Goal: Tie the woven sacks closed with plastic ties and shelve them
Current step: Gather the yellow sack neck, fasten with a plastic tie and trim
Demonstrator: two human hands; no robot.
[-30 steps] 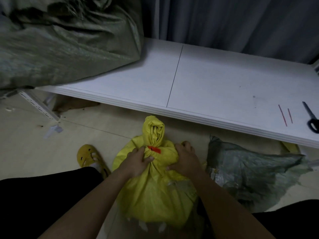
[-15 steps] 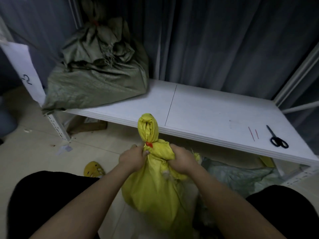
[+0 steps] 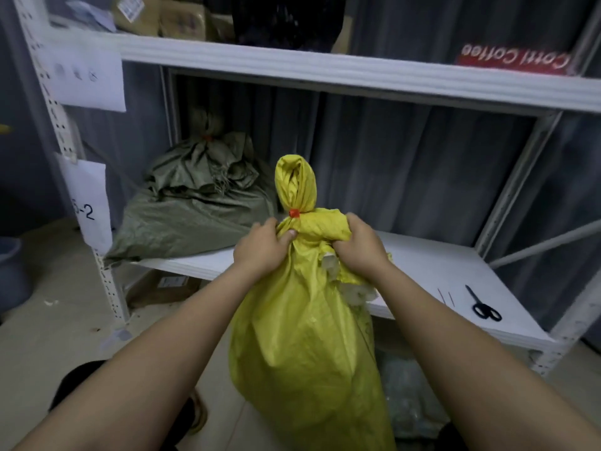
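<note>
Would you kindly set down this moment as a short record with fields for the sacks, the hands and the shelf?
held sack: yellow sack, neck closed by a red tie
left hand: grips the sack just below the tie
right hand: grips the bunched fabric on the other side
shelved sack: green sack, tied, at the left of the lower shelf
on shelf, right: scissors

A red box [image 3: 515, 60] on the upper shelf [image 3: 325, 70] reads "Cotti Coffee", upside down. A paper sheet [image 3: 89, 203] on the rack post [image 3: 58, 125] shows "-2".
</note>
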